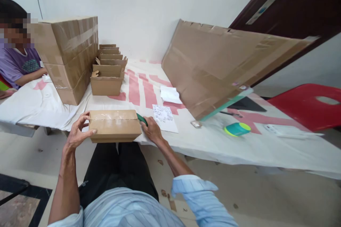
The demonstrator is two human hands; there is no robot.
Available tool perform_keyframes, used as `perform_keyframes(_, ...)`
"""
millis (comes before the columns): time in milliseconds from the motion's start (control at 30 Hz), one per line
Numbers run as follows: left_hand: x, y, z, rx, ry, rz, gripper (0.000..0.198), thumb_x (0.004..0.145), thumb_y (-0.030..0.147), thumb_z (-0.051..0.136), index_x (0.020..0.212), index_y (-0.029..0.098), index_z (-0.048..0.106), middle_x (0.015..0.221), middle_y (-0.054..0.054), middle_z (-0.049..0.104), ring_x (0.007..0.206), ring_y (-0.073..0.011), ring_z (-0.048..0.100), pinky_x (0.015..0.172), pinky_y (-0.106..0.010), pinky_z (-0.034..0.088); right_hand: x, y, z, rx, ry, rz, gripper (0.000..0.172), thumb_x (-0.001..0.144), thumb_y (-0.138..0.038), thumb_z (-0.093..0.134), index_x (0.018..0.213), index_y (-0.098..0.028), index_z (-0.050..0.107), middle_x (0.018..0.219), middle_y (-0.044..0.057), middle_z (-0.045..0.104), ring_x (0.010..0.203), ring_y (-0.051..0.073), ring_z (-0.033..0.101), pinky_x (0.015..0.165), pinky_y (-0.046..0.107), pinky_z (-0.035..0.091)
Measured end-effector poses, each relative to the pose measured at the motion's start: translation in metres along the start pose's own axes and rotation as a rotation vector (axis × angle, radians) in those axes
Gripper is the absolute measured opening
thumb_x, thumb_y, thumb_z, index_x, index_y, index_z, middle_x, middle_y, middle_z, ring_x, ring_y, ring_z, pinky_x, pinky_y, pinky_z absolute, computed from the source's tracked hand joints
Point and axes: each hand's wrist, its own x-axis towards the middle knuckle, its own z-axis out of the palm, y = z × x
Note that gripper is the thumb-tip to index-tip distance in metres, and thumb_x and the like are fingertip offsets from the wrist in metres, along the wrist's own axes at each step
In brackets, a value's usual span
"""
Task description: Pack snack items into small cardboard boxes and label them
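A small closed cardboard box (pixel 114 126) with clear tape across its top sits at the near edge of the table (pixel 213 142). My left hand (pixel 78 132) grips the box's left end, thumb on the front face. My right hand (pixel 151 129) is at the box's right end, closed round a green tool (pixel 141 118) whose tip shows beside the box.
A row of open small boxes (pixel 108 78) stands behind, next to a tall stack of taped cartons (pixel 69 55). A big flat cardboard sheet (pixel 223 67) leans at right. A sticker sheet (pixel 163 115), white paper (pixel 170 94), teal tape dispenser (pixel 237 128), red chair (pixel 306 106). Another person (pixel 16 56) sits far left.
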Motion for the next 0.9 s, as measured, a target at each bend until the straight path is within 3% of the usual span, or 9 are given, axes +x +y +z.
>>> perform_keyframes(100,0.001,-0.002,0.0,0.0,-0.003,0.005,0.046,0.077,0.048,0.09,0.11,0.023,0.07,0.166,-0.015,0.047,0.154,-0.0402,0.048,0.114,-0.051,0.054,0.008,-0.013,-0.007,0.174,0.036,-0.041,0.035,0.099,-0.048,0.053,0.11,-0.022,0.075,0.104,0.013,0.069,0.101,0.029,0.064,0.092,0.046,0.057)
perform_keyframes(167,0.001,-0.001,-0.001,0.016,-0.012,0.0,0.063,0.077,0.049,0.09,0.132,0.026,0.069,0.168,-0.015,0.046,0.155,-0.041,0.045,0.115,-0.051,0.054,0.015,-0.03,-0.022,0.321,0.016,-0.057,0.042,0.101,-0.054,0.052,0.119,-0.022,0.073,0.118,0.014,0.069,0.108,0.029,0.066,0.093,0.046,0.058)
perform_keyframes(233,0.001,0.0,-0.001,0.036,-0.03,-0.005,0.088,0.077,0.051,0.09,0.156,0.03,0.055,0.171,-0.014,0.044,0.158,-0.0415,0.042,0.116,-0.052,0.053,0.019,-0.05,-0.039,0.426,-0.062,-0.094,0.045,0.101,-0.056,0.054,0.127,-0.023,0.07,0.129,0.013,0.068,0.115,0.028,0.067,0.096,0.046,0.058)
perform_keyframes(300,0.0,0.003,-0.001,0.057,-0.044,-0.012,0.103,0.076,0.052,0.09,0.166,0.033,0.043,0.173,-0.013,0.04,0.159,-0.0416,0.039,0.118,-0.051,0.052,0.02,-0.07,-0.052,0.469,-0.158,-0.131,0.047,0.097,-0.055,0.063,0.133,-0.026,0.068,0.134,0.011,0.067,0.118,0.027,0.067,0.099,0.046,0.058)
perform_keyframes(433,-0.002,0.009,-0.001,0.11,-0.054,-0.026,0.108,0.075,0.058,0.09,0.168,0.034,0.04,0.174,-0.012,0.038,0.159,-0.0423,0.039,0.118,-0.052,0.053,0.021,-0.09,-0.06,0.469,-0.228,-0.132,0.051,0.091,-0.048,0.072,0.136,-0.025,0.067,0.131,0.011,0.07,0.11,0.026,0.068,0.096,0.045,0.06)
perform_keyframes(667,-0.001,0.013,0.003,0.121,-0.075,-0.035,0.124,0.07,0.065,0.092,0.172,0.031,0.031,0.174,-0.016,0.04,0.16,-0.0448,0.037,0.118,-0.056,0.052,0.032,-0.089,-0.049,0.454,-0.173,-0.077,0.051,0.092,-0.044,0.065,0.138,-0.022,0.068,0.121,0.012,0.075,0.094,0.024,0.07,0.085,0.043,0.062)
perform_keyframes(900,-0.002,0.018,0.005,0.115,-0.109,-0.039,0.13,0.064,0.066,0.095,0.172,0.031,0.031,0.174,-0.017,0.037,0.159,-0.0455,0.037,0.12,-0.06,0.049,0.046,-0.094,-0.05,0.405,-0.25,-0.075,0.034,0.096,-0.046,0.055,0.099,-0.018,0.074,0.095,0.006,0.077,0.087,0.023,0.071,0.079,0.035,0.057)
